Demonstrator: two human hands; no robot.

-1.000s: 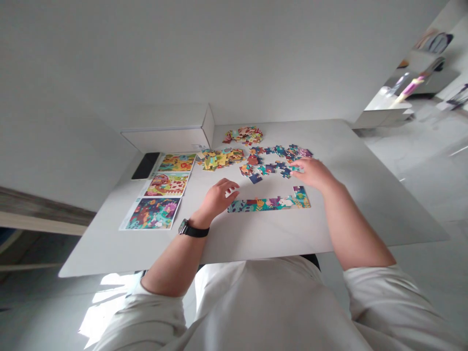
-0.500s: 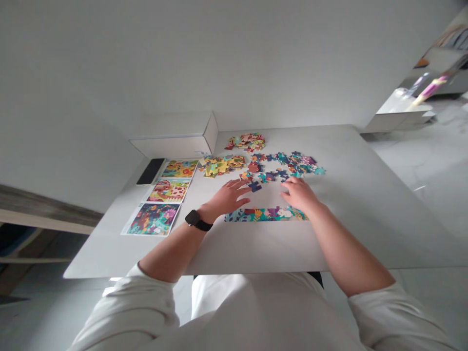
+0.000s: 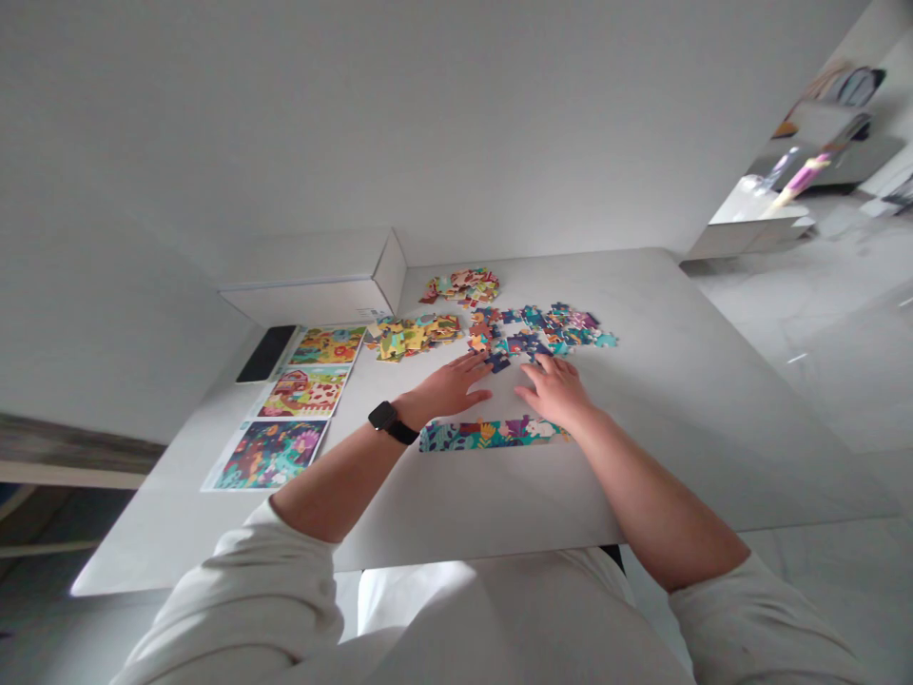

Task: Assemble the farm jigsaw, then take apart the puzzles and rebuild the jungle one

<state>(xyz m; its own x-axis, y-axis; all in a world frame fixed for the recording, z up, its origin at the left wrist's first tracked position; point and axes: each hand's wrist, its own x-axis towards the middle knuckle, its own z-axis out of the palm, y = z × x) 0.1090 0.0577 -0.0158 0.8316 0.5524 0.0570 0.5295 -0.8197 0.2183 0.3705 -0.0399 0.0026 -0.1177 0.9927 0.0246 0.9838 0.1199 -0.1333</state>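
Observation:
My left hand [image 3: 451, 384], with a black watch [image 3: 385, 419] on the wrist, lies flat on the white table [image 3: 670, 400], fingers stretched toward a dark blue puzzle piece [image 3: 497, 361]. My right hand [image 3: 553, 390] rests beside it, fingers spread and reaching into the loose teal and blue pieces [image 3: 553, 326]. Neither hand holds anything that I can see. A joined strip of puzzle pieces [image 3: 485, 435] lies just below both hands, its right end hidden under my right wrist.
A yellow pile of pieces [image 3: 410, 336] and a red-orange pile [image 3: 460, 284] lie farther back. Three picture cards [image 3: 294, 404] sit in a column at the left, with a black phone [image 3: 265, 353] and a white box [image 3: 320, 285] behind them.
My right hand has drawn back from the far teal pieces toward the middle. My left hand has opened from a curled pose and slid forward to the dark blue piece.

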